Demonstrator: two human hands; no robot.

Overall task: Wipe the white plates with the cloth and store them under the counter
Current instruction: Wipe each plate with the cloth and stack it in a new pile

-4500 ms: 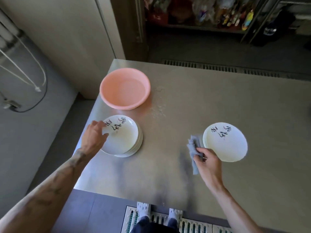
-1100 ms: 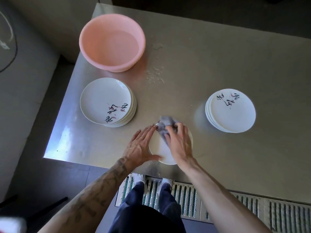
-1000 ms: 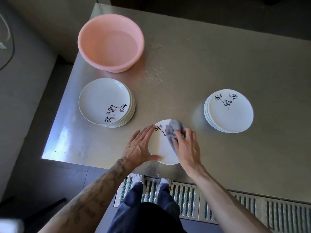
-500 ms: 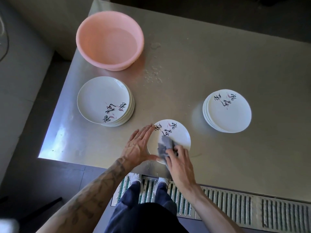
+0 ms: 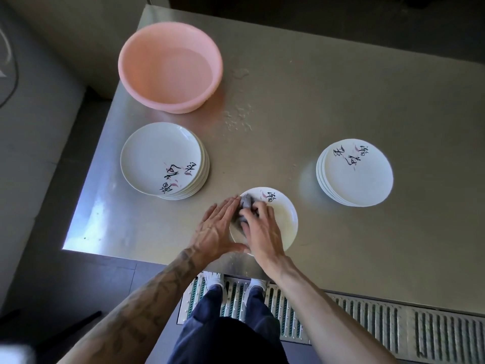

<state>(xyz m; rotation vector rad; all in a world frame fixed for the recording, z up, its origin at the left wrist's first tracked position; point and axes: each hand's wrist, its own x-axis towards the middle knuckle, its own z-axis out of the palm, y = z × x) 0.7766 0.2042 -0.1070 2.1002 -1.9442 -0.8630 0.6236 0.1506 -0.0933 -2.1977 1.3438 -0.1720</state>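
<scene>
- You stand at a brushed steel counter (image 5: 341, 106), glare on its near-left corner.
- Slotted metal floor grating (image 5: 393, 329) lies below.
- Grey wall (image 5: 39, 127) at your left.

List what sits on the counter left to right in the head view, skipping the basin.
Left plate stack → left hand → cloth → right hand → right plate stack.

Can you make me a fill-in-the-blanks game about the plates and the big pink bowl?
1. The basin at the far left of the counter is ____.
2. The right hand presses a grey ____ on the single plate.
3. The left hand steadies that plate at its ____ edge.
4. Besides that plate, the counter holds ____ stacks of plates.

Missing words: pink; cloth; left; two
</scene>
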